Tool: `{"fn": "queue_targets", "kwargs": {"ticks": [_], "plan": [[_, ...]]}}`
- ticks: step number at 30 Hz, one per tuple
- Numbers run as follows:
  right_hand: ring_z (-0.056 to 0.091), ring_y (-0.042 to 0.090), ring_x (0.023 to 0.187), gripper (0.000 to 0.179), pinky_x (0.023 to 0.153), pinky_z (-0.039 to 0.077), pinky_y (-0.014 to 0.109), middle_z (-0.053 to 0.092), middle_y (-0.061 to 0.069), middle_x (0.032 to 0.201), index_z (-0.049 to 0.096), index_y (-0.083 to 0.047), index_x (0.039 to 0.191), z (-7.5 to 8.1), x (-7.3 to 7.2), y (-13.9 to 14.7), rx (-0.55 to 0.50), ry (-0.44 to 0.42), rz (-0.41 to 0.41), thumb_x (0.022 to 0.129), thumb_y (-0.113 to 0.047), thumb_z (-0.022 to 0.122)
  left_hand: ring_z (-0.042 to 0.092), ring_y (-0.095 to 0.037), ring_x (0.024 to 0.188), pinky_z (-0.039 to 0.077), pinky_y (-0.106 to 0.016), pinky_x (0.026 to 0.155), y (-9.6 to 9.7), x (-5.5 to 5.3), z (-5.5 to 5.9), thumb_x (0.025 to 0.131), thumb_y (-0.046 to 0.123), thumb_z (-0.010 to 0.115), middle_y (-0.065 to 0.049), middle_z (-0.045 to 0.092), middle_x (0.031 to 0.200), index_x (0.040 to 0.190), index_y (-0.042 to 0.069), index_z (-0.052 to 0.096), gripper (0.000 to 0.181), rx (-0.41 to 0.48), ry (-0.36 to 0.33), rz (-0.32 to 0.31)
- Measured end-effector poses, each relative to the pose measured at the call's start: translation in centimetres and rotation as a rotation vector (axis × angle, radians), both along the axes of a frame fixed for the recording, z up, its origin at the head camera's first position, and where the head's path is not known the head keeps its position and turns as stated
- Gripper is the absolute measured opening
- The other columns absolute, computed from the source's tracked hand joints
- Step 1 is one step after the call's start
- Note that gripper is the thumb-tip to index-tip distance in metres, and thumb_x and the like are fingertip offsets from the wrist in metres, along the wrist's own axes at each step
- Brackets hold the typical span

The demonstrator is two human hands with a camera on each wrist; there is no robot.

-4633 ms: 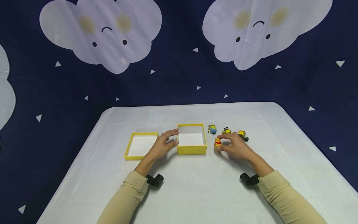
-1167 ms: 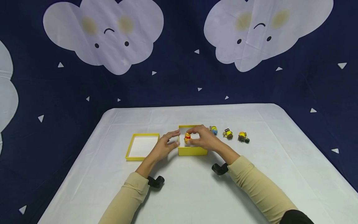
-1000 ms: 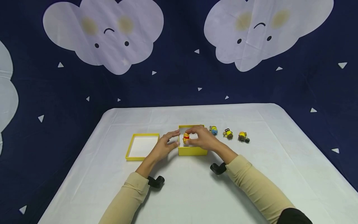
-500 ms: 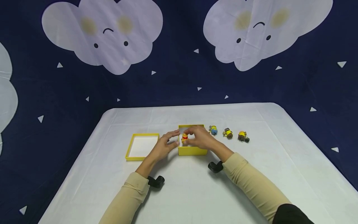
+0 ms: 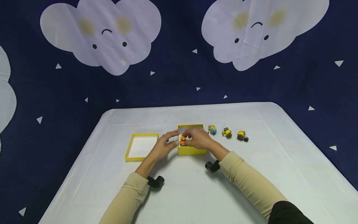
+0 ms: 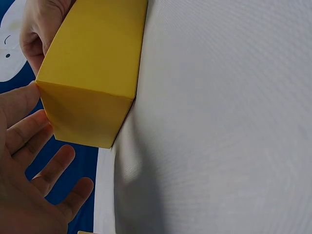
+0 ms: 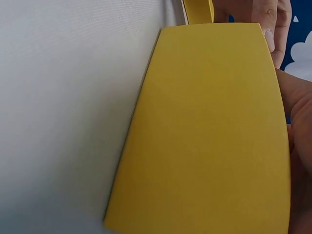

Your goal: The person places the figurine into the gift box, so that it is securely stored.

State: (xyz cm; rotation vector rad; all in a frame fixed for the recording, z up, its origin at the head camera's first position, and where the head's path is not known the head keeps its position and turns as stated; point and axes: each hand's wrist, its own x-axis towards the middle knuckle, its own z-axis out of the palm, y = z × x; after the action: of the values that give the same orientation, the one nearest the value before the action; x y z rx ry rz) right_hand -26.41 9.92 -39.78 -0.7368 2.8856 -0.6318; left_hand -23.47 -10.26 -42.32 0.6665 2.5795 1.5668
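My right hand [image 5: 197, 138] reaches into an open yellow box [image 5: 191, 151] and pinches a small yellow bear figurine in a red shirt [image 5: 183, 140] between thumb and fingers. The figurine is near the box's left wall, its lower part hidden by the front wall. My left hand [image 5: 163, 146] is at the box's left side, fingers spread. In the left wrist view, the left thumb and fingertips [image 6: 29, 92] are right at the box's edge. The right wrist view shows mostly the yellow front wall [image 7: 209, 131], which hides the figurine there.
The shallow yellow lid [image 5: 135, 159] lies inside-up on the white table, left of the box. To the right stand a minion figurine in blue [image 5: 213, 130], another with goggles [image 5: 227, 133] and a third yellow-and-brown figurine [image 5: 241, 136]. A dark cloud-print cloth [image 5: 179, 81] hangs behind.
My right hand has carried the bear figurine from the table right of the box into the box, then left and lower toward its left wall. My left hand has stayed at the box's side.
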Motion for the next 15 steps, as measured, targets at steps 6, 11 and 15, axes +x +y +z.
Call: {"fn": "queue_targets", "kwargs": {"ticks": [6, 11, 15], "plan": [[0.064, 0.017, 0.107, 0.047, 0.101, 0.043, 0.044, 0.069, -0.006, 0.114, 0.066, -0.019, 0.119, -0.08, -0.03, -0.26, 0.028, -0.019, -0.024, 0.081, -0.048, 0.069, 0.032, -0.026, 0.141, 0.032, -0.052, 0.112, 0.01, 0.07, 0.07, 0.093, 0.017, 0.060, 0.001, 0.043, 0.148, 0.135, 0.007, 0.052, 0.044, -0.035, 0.005, 0.011], [0.063, 0.017, 0.107, 0.041, 0.104, 0.039, 0.046, 0.070, -0.007, 0.113, 0.069, -0.021, 0.114, 0.00, -0.14, -0.48, 0.073, -0.007, -0.017, 0.081, -0.045, 0.071, 0.032, -0.027, 0.141, 0.031, -0.053, 0.112, -0.01, 0.03, -0.03, 0.092, 0.016, 0.060, -0.001, 0.043, 0.148, 0.134, 0.006, 0.052, 0.044, -0.030, 0.013, 0.010], [0.062, 0.019, 0.110, 0.037, 0.108, 0.033, 0.050, 0.070, -0.007, 0.113, 0.070, -0.022, 0.111, 0.23, -0.20, -0.63, 0.112, -0.007, -0.010, 0.081, -0.043, 0.071, 0.031, -0.030, 0.141, 0.030, -0.055, 0.112, 0.14, 0.26, 0.40, 0.093, 0.013, 0.059, -0.006, 0.042, 0.149, 0.134, 0.003, 0.051, 0.044, -0.024, 0.009, 0.007]]}}
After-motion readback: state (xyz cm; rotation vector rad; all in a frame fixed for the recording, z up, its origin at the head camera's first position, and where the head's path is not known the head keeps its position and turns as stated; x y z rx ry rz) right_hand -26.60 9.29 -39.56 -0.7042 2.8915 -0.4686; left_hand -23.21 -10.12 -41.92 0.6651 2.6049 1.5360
